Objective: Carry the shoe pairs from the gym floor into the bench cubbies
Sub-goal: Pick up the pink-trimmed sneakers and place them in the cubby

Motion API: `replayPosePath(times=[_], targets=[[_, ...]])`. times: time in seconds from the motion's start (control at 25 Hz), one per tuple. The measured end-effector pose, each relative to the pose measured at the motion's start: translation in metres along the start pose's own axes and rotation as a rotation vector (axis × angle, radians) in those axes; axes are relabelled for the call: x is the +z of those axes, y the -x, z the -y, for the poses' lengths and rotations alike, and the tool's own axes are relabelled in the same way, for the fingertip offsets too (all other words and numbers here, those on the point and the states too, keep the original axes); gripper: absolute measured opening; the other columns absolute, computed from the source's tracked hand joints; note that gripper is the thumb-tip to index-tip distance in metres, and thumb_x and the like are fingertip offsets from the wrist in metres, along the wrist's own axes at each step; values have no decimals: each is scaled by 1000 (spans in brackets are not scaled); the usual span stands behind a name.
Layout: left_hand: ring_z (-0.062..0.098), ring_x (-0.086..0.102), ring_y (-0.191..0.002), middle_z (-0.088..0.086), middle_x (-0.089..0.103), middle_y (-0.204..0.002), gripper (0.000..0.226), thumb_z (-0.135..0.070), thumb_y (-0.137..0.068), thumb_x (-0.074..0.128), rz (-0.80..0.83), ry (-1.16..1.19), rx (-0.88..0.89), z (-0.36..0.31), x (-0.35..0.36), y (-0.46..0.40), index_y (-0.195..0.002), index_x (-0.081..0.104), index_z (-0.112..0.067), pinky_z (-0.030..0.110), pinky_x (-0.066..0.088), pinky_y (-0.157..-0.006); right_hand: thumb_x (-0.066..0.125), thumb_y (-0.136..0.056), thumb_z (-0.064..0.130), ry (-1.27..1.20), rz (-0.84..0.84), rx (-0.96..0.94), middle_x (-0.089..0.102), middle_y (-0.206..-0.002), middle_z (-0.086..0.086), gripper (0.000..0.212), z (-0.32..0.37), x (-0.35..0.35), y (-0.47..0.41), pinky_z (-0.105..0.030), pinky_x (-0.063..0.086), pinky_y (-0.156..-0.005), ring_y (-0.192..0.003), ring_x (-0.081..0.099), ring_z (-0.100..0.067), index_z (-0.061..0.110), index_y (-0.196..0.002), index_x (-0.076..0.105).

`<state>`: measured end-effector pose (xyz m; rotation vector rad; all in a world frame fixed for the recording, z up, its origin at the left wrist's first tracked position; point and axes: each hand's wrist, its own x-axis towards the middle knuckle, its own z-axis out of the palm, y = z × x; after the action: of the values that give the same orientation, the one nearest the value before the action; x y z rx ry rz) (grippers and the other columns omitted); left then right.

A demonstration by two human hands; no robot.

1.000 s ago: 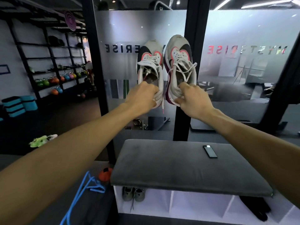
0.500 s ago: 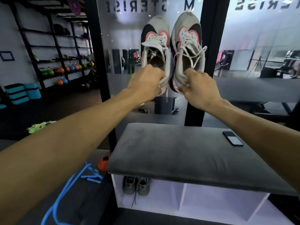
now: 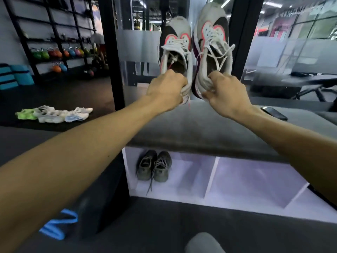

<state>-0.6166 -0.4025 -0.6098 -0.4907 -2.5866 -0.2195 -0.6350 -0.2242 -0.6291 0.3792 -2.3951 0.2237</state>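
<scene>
White sneakers are gripped by the heel, one in the left hand (image 3: 166,89), one in the right hand (image 3: 228,95), fingers curled tight, above a grey-cushioned bench (image 3: 209,132); grey shoes (image 3: 154,166) sit in the leftmost cubby below, gym floor (image 3: 60,95) at left

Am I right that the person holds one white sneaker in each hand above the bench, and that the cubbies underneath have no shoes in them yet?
Not quite. The head view shows a grey pair already in the leftmost cubby. The rest holds: left hand and right hand each grip a white sneaker.
</scene>
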Motion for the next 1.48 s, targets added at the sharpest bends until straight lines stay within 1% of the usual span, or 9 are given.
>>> replayPosePath(times=[0.2,0.4,0.56,0.72,0.84,1.04,1.2,1.36,1.48], targets=[[33,52,-72,9,52,-77,23,-13,-79,68,94,-14,-6,-4,34,90,-70,47,-17,34,38,-62,59,-85,23,-25,104,31,58,-101,-20,23,37,19,104,-39,42,-68,-93,56,-42,8,-98,48],[38,59,-80,7,49,-78,16,-19,-77,68,184,30,12,-17,88,186,-73,53,-17,34,39,-61,56,-86,21,-72,220,78,57,-102,-18,20,63,41,214,-37,37,-65,-95,55,-41,7,-97,47],[37,59,-75,6,47,-70,27,-16,-75,66,299,92,15,-25,135,242,-63,42,-16,36,46,-59,57,-85,17,-111,306,144,56,-103,-16,17,73,66,282,-37,38,-65,-94,55,-40,6,-95,48],[35,61,-82,9,55,-80,21,-20,-76,65,426,127,-47,-37,175,276,-67,46,-16,31,42,-62,57,-87,20,-117,447,199,56,-105,-14,18,71,98,328,-34,37,-66,-96,56,-38,8,-97,48],[36,62,-86,13,60,-90,13,-17,-78,65,495,93,-58,-37,205,282,-73,53,-15,31,39,-61,58,-88,23,-122,503,218,56,-105,-12,20,61,118,341,-35,39,-69,-97,55,-37,8,-98,48],[37,61,-84,12,58,-85,22,-9,-78,64,575,95,-69,-18,264,262,-70,44,-16,33,37,-58,59,-87,21,-186,572,255,56,-100,-11,18,36,171,337,-37,41,-71,-93,56,-36,10,-93,46],[36,61,-92,13,62,-98,10,-10,-82,63,634,73,-77,-6,314,231,-88,55,-11,35,40,-64,61,-86,21,-186,618,309,58,-97,-9,24,15,223,314,-32,35,-66,-88,57,-35,15,-85,38],[36,62,-95,13,62,-101,15,-11,-84,65,653,84,-98,18,381,181,-97,59,-9,36,42,-66,59,-86,19,-184,674,356,60,-98,-13,18,-17,295,283,-34,37,-65,-88,58,-37,14,-90,42],[35,62,-99,14,62,-108,19,-11,-87,63,674,42,-111,34,436,145,-105,61,-9,39,46,-72,57,-86,19,-150,707,389,61,-103,-13,19,-46,353,259,-35,41,-70,-93,59,-36,12,-102,50]])
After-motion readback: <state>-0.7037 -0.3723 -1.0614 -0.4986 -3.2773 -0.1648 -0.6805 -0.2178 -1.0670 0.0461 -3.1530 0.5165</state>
